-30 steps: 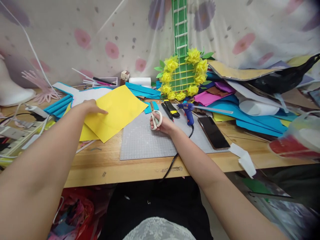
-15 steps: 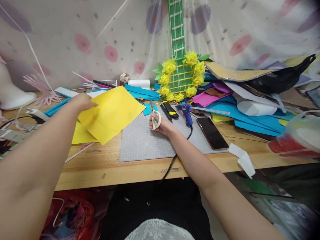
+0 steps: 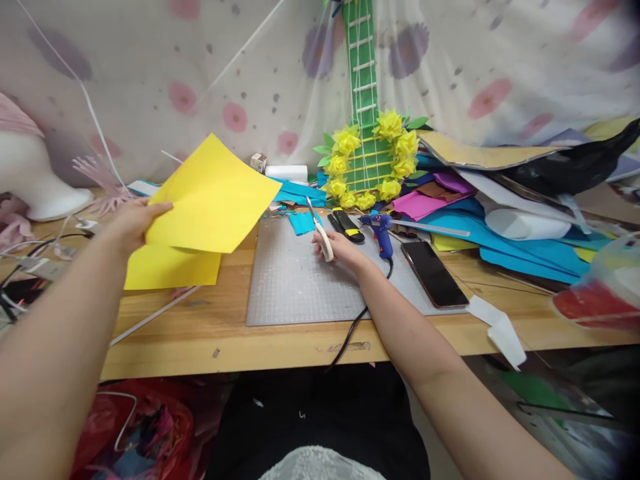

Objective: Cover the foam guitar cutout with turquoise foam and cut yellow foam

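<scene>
Pinched at its left edge by my left hand (image 3: 131,225), a yellow sheet (image 3: 215,193) is held up above the left part of the table. A second yellow piece (image 3: 173,268) shows below it; whether my hand holds this one too I cannot tell. My right hand (image 3: 337,250) grips white-handled scissors (image 3: 323,239) over the grey cutting mat (image 3: 285,293), with the blades pointing away from me. Small blue scraps (image 3: 302,223) lie just beyond the scissors. To the right of the blades rest a black and yellow cutter (image 3: 349,225) and a blue glue gun (image 3: 383,237).
A black phone (image 3: 434,273) lies on the mat's right side. Behind the mat stands a green paper guitar (image 3: 365,120) with yellow flowers. Coloured sheets (image 3: 530,250) pile up at right, beside a clear tub (image 3: 600,293). Cables and a white mannequin head (image 3: 45,173) are at left.
My left hand has lifted the yellow sheet and shifted it left, uncovering more of the yellow piece below. My right hand has turned the scissors edge-on. The view has shifted slightly.
</scene>
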### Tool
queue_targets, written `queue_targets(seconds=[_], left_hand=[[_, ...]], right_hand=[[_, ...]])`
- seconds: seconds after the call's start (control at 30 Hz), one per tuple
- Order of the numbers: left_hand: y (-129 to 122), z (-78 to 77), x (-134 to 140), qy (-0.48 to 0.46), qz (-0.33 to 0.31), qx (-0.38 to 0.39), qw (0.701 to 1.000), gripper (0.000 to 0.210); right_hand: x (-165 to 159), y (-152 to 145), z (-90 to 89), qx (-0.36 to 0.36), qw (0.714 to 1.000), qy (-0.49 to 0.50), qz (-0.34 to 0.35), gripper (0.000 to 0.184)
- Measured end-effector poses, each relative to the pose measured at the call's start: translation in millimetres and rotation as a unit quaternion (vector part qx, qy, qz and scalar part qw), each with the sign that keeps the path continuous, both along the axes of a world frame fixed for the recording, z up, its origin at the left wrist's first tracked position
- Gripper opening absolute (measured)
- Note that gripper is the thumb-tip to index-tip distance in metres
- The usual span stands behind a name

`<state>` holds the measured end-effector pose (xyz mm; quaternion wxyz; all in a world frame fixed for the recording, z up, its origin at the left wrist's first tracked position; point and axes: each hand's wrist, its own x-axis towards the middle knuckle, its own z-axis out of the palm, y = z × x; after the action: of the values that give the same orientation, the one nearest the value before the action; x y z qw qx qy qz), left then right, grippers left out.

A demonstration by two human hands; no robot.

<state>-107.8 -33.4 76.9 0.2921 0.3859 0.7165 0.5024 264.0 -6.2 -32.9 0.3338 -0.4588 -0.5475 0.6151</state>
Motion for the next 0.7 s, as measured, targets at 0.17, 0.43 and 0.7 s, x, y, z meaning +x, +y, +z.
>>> queue_targets(seconds=[0.17,0.43,0.7], left_hand=[[-15,-64.2,17,-0.148,0.0,0.06,0.987,0.025],[-32,-111.8,49,-0.185,-0.015,0.129,0.974,0.032],[-42,-112.4,58,-0.211,-0.023,0.087,0.973,0.031]], right_hand=[[7,3,0.2,0.015,0.999,-0.025,0.019,0.028],[36,6,35.5,-0.026,0.981,-0.124,0.15,0.052],[27,8,35.6,-0.057,0.976,-0.14,0.154,0.058]])
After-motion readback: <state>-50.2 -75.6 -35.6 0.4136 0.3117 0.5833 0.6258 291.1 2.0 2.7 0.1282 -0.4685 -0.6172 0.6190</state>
